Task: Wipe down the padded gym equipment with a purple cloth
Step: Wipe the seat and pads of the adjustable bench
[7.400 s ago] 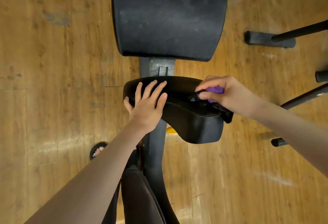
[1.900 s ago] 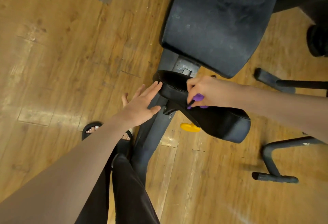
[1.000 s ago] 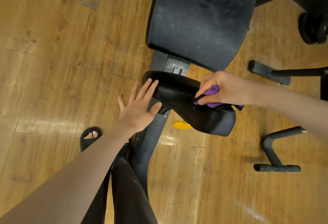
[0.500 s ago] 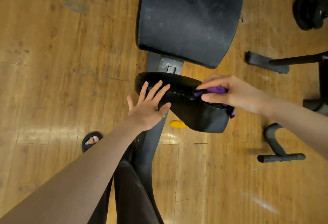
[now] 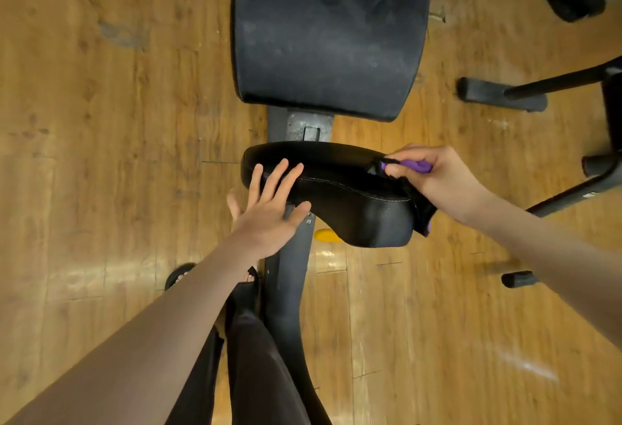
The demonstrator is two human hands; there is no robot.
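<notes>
Gripping the purple cloth (image 5: 419, 166), the right hand (image 5: 437, 178) seemingly presses the seat pad's (image 5: 353, 209) far edge.

Head view, straight down (close)

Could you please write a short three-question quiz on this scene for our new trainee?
1. True or false: the left hand is gripping the cloth.
2. Which pad is the right hand working on? A) the large pad B) the small pad C) neither
3. Fill in: a yellow object shows on the ____ under the small pad.

Key:
1. False; the left hand lies flat with straight fingers on the small pad, while the right hand pinches the cloth.
2. B; at its right end.
3. Floor.
</notes>
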